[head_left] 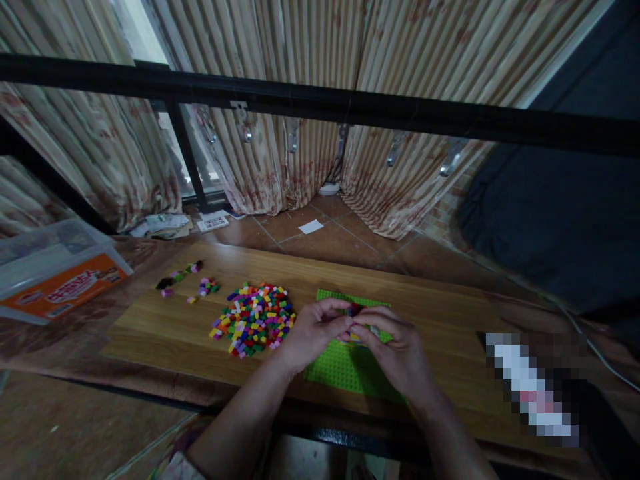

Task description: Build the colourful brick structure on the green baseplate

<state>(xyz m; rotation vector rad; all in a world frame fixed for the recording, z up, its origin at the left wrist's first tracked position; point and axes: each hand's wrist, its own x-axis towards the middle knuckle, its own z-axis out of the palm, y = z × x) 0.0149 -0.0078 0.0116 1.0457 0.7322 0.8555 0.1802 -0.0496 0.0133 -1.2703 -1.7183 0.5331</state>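
Observation:
My left hand (315, 333) and my right hand (395, 347) meet above a green studded baseplate (345, 370), with fingertips pinching a small cluster of coloured plastic bricks (356, 320). The cluster is partly hidden by my fingers, so its shape is unclear. To the left of my left hand lies a large heap of small multicoloured bricks (253, 320) on a wooden board (160, 333). Farther left are a short row of dark and pink bricks (180, 275) and a small group of purple and green bricks (207, 287).
A clear plastic box with an orange label (55, 280) stands at the far left. A black metal rail (320, 93) crosses in front of striped curtains (310, 47). Papers lie on the tiled floor (330, 243). A pixelated object (530, 387) sits at the right.

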